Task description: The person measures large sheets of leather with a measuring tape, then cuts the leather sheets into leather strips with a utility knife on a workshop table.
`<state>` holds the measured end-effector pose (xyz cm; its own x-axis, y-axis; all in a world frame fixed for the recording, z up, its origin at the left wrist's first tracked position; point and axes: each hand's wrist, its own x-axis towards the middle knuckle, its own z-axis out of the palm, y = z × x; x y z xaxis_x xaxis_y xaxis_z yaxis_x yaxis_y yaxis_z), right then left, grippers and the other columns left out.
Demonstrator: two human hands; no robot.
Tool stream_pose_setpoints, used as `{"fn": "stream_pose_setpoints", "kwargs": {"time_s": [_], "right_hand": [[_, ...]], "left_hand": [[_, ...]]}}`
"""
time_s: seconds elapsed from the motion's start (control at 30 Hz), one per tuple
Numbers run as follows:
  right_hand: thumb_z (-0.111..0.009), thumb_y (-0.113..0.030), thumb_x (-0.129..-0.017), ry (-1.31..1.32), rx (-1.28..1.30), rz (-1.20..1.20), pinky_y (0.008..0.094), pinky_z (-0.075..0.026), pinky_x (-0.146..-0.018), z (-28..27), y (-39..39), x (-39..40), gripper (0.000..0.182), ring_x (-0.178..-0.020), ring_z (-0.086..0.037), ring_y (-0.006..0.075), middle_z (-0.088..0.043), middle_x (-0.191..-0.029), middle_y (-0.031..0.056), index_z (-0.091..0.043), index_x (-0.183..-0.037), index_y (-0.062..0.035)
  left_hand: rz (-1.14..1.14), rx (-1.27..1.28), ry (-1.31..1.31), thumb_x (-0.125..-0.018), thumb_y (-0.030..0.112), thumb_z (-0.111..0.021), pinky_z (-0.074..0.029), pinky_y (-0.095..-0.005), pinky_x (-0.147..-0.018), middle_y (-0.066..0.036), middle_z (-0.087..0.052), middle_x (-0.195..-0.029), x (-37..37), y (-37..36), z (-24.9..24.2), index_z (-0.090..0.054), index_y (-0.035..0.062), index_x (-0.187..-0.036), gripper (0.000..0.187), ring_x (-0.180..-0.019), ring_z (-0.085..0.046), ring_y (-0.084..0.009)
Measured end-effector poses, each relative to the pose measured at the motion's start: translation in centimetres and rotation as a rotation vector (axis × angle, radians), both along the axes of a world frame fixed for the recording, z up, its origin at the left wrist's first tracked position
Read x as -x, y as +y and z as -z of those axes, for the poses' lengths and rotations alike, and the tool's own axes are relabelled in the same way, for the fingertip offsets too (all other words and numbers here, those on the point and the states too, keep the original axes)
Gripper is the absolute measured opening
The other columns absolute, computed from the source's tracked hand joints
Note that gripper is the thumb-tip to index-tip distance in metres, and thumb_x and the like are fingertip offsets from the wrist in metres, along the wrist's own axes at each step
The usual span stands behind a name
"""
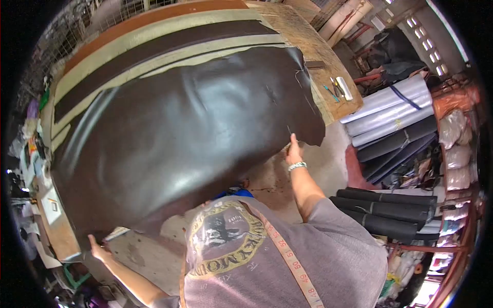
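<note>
A large dark brown leather hide (169, 128) lies across the work table, its near edge lifted off and hanging toward me. My right hand (294, 152) pinches that edge at the right, thumb on top and fingers hidden underneath. At the lower left, my left hand (98, 250) grips the hide's near corner, with its thumb up and the other fingers partly hidden. The leather is glossy and bulges between the two hands. Small slits and a ragged rim show along its right side. A tape measure (287, 251) hangs around my neck.
Under the hide, the wooden table (295, 25) bears a long dark leather strip (154, 59) on pale material. Pliers (335, 87) and a white roll (344, 88) rest near its right corner. Rolls of clear sheeting (393, 100) and black material (385, 208) stack at right.
</note>
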<state>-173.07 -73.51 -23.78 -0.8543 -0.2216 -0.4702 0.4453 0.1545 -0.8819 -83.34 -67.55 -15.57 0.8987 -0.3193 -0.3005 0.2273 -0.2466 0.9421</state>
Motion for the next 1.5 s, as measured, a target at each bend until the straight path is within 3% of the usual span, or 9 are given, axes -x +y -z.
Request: {"fn": "stream_pose_setpoints", "kwargs": {"time_s": [0.23, 0.6, 0.73, 0.87, 1.07, 1.2, 1.27, 1.33, 1.5], "right_hand": [[-0.071, -0.019, -0.098, 0.169, -0.011, -0.09, 0.0243, -0.044, -0.048, -4.9, 2.4, 0.4, 0.02, -0.054, -0.058, 0.0096, -0.063, -0.069, 0.0008, -0.058, -0.087, -0.0095], [-0.06, -0.025, -0.104, -0.098, 0.082, -0.241, 0.0292, -0.053, -0.059, -5.0, 5.2, 1.5, 0.014, -0.071, -0.068, 0.0136, -0.07, -0.088, 0.0018, -0.062, -0.102, -0.0109], [-0.062, -0.028, -0.098, -0.088, 0.101, -0.443, 0.0329, -0.053, -0.063, -4.7, 4.7, 3.9, 0.022, -0.071, -0.064, 0.0191, -0.062, -0.076, 0.0068, -0.059, -0.086, -0.0103], [-0.059, -0.032, -0.102, -0.196, 0.094, -0.416, 0.0349, -0.05, -0.065, -3.2, 3.4, 6.4, 0.028, -0.069, -0.058, 0.0202, -0.058, -0.076, 0.0061, -0.055, -0.085, -0.0101], [-0.072, -0.044, -0.096, -0.165, 0.315, -0.228, 0.0304, -0.059, -0.072, -4.3, 1.4, 8.1, 0.043, -0.08, -0.066, 0.0199, -0.064, -0.083, 0.0079, -0.056, -0.096, -0.0035], [-0.076, -0.055, -0.089, -0.181, 0.123, -0.518, 0.0254, -0.054, -0.062, -5.8, -1.2, 8.1, 0.059, -0.087, -0.065, 0.0228, -0.064, -0.104, 0.0104, -0.055, -0.119, -0.0088], [-0.071, -0.062, -0.088, 0.08, -0.088, -0.624, 0.025, -0.047, -0.065, -8.9, -1.2, 4.3, 0.077, -0.116, -0.058, 0.027, -0.052, -0.142, 0.0104, -0.048, -0.146, -0.0169], [-0.065, -0.06, -0.091, 0.1, -0.053, -0.86, 0.0366, -0.044, -0.08, -3.3, -1.2, 9.4, 0.08, -0.135, -0.047, 0.0345, -0.037, -0.16, 0.0037, -0.038, -0.158, -0.0239], [-0.069, -0.031, -0.098, 0.392, -0.206, -0.31, 0.0303, -0.052, -0.052, -8.9, -1.5, 4.1, 0.046, -0.065, -0.066, 0.0201, -0.066, -0.084, 0.0119, -0.059, -0.109, 0.0129]], "left_hand": [[0.11, 0.027, 0.243, -0.086, 0.028, -0.086, -0.056, -0.0308, -0.058, -0.011, -0.066, -0.095, -1.6, 1.4, 3.5, -0.066, -0.0003, -0.108, 0.041, -0.073, -0.06, -0.0206], [0.002, -0.036, 0.115, -0.087, 0.03, -0.084, -0.063, -0.031, -0.064, -0.017, -0.067, -0.094, 1.5, 0.2, 3.1, -0.066, -0.0061, -0.104, 0.044, -0.069, -0.063, -0.0231], [0.206, 0.063, 0.295, -0.103, 0.022, -0.054, -0.05, -0.0562, -0.107, -0.039, -0.048, -0.144, 11.3, 0.3, -1.9, -0.043, -0.0114, -0.147, 0.056, -0.131, -0.053, -0.051], [0.259, 0.099, 0.118, -0.093, 0.009, -0.069, -0.063, -0.0448, -0.077, -0.02, -0.073, -0.102, 14.6, 3.3, 0.1, -0.069, -0.0072, -0.109, 0.023, -0.094, -0.073, -0.0306], [0.174, 0.214, 0.306, -0.095, 0.013, -0.072, -0.063, -0.0352, -0.065, -0.005, -0.066, -0.085, 20.6, 4.0, 1.0, -0.065, -0.0007, -0.111, 0.022, -0.069, -0.065, -0.0143], [0.327, 0.084, 0.282, -0.09, 0.018, -0.08, -0.058, -0.0282, -0.058, -0.007, -0.067, -0.09, 22.5, 5.5, 3.3, -0.062, -0.0057, -0.119, 0.041, -0.068, -0.064, -0.0129], [0.334, -0.104, 0.225, -0.085, 0.034, -0.085, -0.059, -0.0377, -0.078, -0.025, -0.06, -0.136, 24.0, 6.5, 3.1, -0.049, -0.0133, -0.142, 0.082, -0.109, -0.067, -0.0287], [0.394, -0.218, 0.218, -0.086, 0.036, -0.084, -0.06, -0.042, -0.081, -0.027, -0.056, -0.141, 25.5, 6.8, 0.1, -0.038, -0.0132, -0.15, 0.093, -0.123, -0.061, -0.0351], [0.547, -0.245, -0.19, -0.091, 0.021, -0.081, -0.054, -0.0334, -0.066, -0.009, -0.062, -0.088, 25.9, 8.7, 2.6, -0.058, -0.0016, -0.097, 0.033, -0.081, -0.062, -0.0185]]}}
